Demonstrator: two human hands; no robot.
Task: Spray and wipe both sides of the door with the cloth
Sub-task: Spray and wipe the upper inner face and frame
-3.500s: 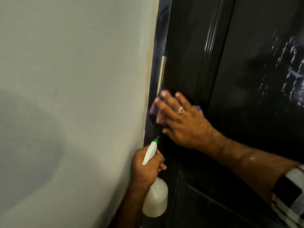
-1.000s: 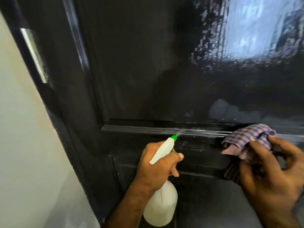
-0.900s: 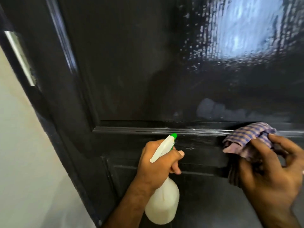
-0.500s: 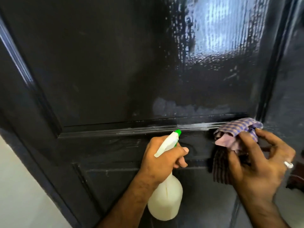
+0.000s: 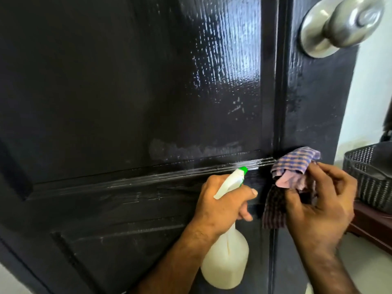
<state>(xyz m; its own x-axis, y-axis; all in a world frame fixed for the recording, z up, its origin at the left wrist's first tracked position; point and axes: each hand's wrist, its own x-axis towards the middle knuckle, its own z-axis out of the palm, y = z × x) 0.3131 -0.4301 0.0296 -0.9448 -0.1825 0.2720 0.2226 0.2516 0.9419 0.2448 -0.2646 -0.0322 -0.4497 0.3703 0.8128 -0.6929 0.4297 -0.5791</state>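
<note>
A glossy black panelled door (image 5: 110, 85) fills the view, with wet streaks on its upper panel and a hazy patch just above the horizontal moulding. My left hand (image 5: 220, 202) grips a white spray bottle (image 5: 227, 259) whose green nozzle points at the moulding. Beside it, my right hand (image 5: 320, 204) holds a bunched purple checked cloth (image 5: 294, 164) against the door near its right stile. Part of the cloth hangs dark below my fingers.
A round metal door knob (image 5: 339, 24) sticks out at the upper right. Past the door's edge stand a white wall (image 5: 373, 98), a dark woven basket (image 5: 369, 177) and the brown furniture (image 5: 371, 225) under it.
The view has swung right along the door, bringing the knob and basket into sight. Both hands have shifted right along the moulding, still holding the bottle and the cloth.
</note>
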